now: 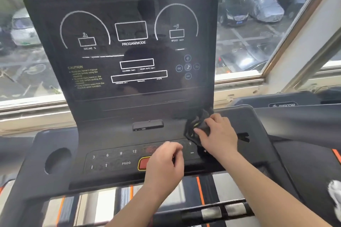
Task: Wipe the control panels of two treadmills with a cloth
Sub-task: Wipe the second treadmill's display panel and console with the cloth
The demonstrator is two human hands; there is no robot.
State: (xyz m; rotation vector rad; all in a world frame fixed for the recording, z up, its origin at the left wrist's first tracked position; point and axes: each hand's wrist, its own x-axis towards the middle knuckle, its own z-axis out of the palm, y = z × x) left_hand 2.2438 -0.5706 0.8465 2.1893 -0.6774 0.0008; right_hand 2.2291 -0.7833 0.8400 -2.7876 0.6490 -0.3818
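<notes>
I'm working the first treadmill's control panel (120, 42); my right hand (219, 132) is gripping the dark cloth (198, 125), bunched up, and pressing it onto the panel's lower right corner, just above the right end of the keypad (114, 158); my left hand (166, 160) is sitting over the keypad's middle, just beside the red button (144, 163), fingers loosely curled, grasping nothing; can't tell whether it's touching the keys; I'm reading this as panel one, lower section in hand; glare is hiding whether the upper display is done; next move is calling for a leftward sweep along the keypad, light pressure, left hand clearing the path; the second treadmill (284, 105) is waiting off the right edge, only partly in view.
</notes>
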